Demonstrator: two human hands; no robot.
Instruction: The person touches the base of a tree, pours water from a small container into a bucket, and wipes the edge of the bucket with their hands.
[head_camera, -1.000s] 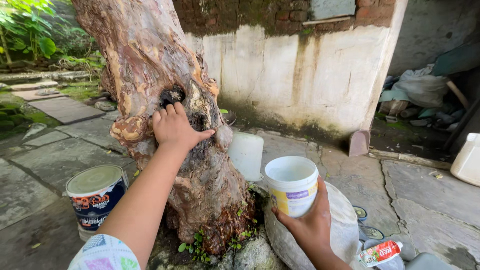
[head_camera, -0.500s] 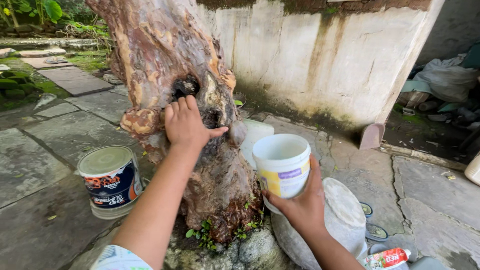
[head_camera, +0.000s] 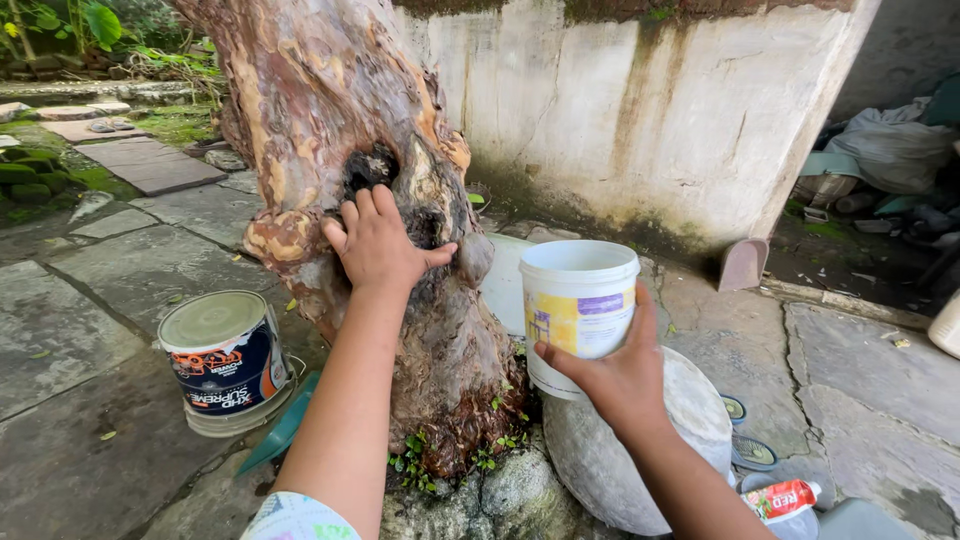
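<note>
My left hand (head_camera: 375, 245) lies flat against the peeling tree trunk (head_camera: 330, 90), fingers spread, just below a dark hollow (head_camera: 368, 168) in the bark. A white plastic tub (head_camera: 578, 300) with a yellow and purple label is gripped from below and behind by my right hand (head_camera: 612, 378). The tub is held upright to the right of the trunk, above a large rounded grey stone (head_camera: 690, 420).
A dark blue paint can (head_camera: 222, 358) with a pale lid stands left of the trunk on the stone paving. A white container (head_camera: 505, 280) sits behind the tub. A red-and-white packet (head_camera: 782, 498) lies at lower right. A stained wall (head_camera: 650, 110) rises behind, with piled cloth (head_camera: 890, 150) far right.
My right hand has lifted the white tub higher and slightly to the right. My left hand has stayed on the trunk under the hollow.
</note>
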